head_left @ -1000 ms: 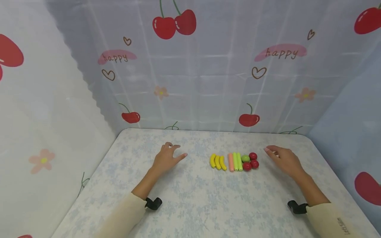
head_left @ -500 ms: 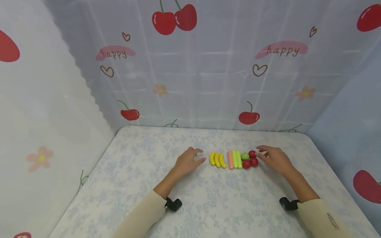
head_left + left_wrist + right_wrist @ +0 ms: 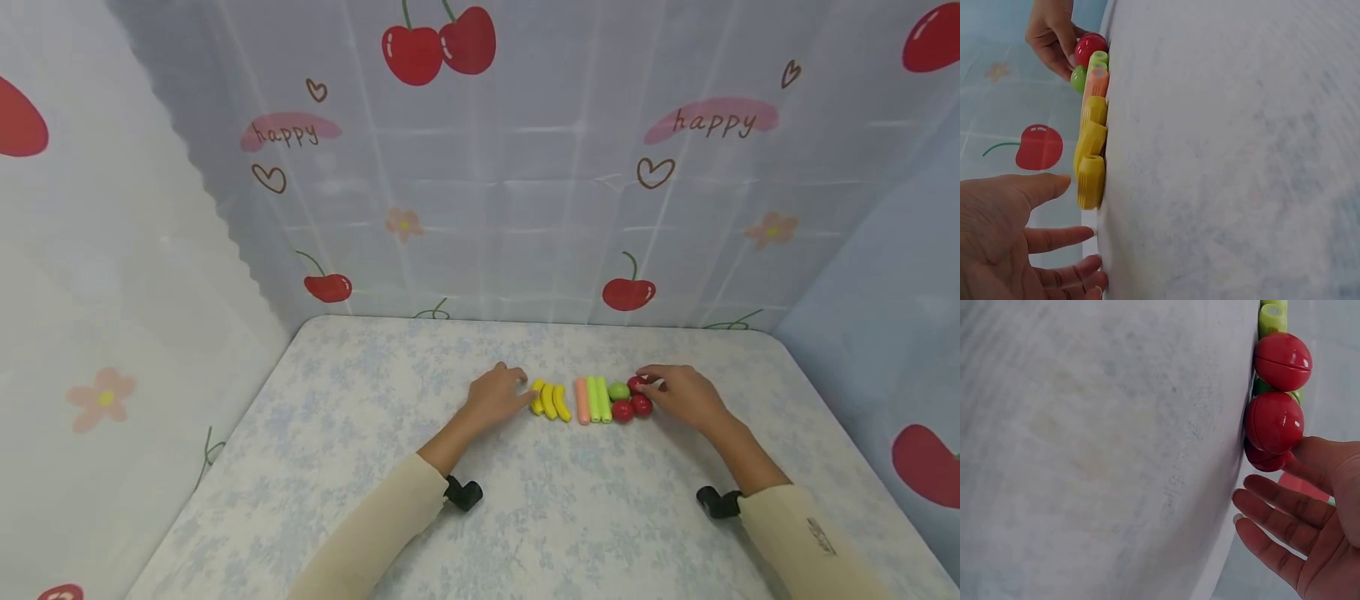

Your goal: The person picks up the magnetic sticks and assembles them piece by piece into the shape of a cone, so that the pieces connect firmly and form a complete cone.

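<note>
Plastic toy fruit lay in a row mid-table, likely light, hard and slick, best pinched across the middle. Left hand, fingers relaxed, touched the bananas; right hand, loosely spread, touched a red ball.

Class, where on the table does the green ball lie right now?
In the head view, the green ball lies right of centre, between the light green sticks and the red balls.

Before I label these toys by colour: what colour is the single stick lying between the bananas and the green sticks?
The stick is salmon pink, clearest in the head view.
</note>
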Demonstrator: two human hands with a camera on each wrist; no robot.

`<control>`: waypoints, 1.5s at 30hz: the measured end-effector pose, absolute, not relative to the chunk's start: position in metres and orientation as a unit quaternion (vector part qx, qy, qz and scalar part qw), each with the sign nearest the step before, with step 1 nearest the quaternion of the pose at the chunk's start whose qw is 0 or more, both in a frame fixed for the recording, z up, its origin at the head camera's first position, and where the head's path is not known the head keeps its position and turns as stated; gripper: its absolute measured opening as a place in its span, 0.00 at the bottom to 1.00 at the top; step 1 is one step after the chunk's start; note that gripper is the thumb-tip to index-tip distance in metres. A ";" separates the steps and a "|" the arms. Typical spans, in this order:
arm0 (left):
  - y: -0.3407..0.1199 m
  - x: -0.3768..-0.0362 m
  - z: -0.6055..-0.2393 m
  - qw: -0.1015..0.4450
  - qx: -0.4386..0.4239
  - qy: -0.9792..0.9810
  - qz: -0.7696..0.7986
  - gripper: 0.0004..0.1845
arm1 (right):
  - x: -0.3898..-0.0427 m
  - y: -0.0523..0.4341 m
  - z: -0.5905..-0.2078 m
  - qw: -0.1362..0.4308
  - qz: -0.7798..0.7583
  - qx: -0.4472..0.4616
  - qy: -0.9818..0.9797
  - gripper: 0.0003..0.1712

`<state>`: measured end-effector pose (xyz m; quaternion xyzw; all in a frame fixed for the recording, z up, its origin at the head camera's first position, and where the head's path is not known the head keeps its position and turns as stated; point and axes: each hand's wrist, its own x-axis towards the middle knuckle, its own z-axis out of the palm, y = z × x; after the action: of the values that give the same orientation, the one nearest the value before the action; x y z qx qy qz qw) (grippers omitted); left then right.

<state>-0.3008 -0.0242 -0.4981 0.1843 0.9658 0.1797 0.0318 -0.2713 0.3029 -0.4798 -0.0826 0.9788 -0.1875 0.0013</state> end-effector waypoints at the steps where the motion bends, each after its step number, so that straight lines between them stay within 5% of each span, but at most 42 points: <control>1: -0.022 -0.301 -0.497 0.036 0.181 0.967 0.174 0.24 | -0.272 0.302 -0.479 0.004 -0.184 -0.083 0.979 0.21; 14: -0.008 -0.313 -0.486 0.088 0.154 0.970 0.168 0.14 | -0.279 0.300 -0.479 0.020 -0.189 -0.076 0.979 0.21; 21: -0.004 -0.318 -0.486 0.091 0.153 0.969 0.174 0.24 | -0.281 0.302 -0.477 0.030 -0.196 -0.084 0.977 0.21; 28: -0.004 -0.317 -0.486 0.088 0.129 0.971 0.180 0.22 | -0.285 0.304 -0.483 0.023 -0.222 -0.081 0.972 0.20; 45: -0.045 -0.303 -0.478 0.110 0.143 0.920 0.349 0.11 | -0.264 0.304 -0.473 -0.067 -0.264 -0.079 0.959 0.27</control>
<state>-0.3027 -0.0448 -0.4781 0.1434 0.9196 0.3488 0.1104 -0.2641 0.3045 -0.4726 -0.0792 0.9588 -0.2642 -0.0673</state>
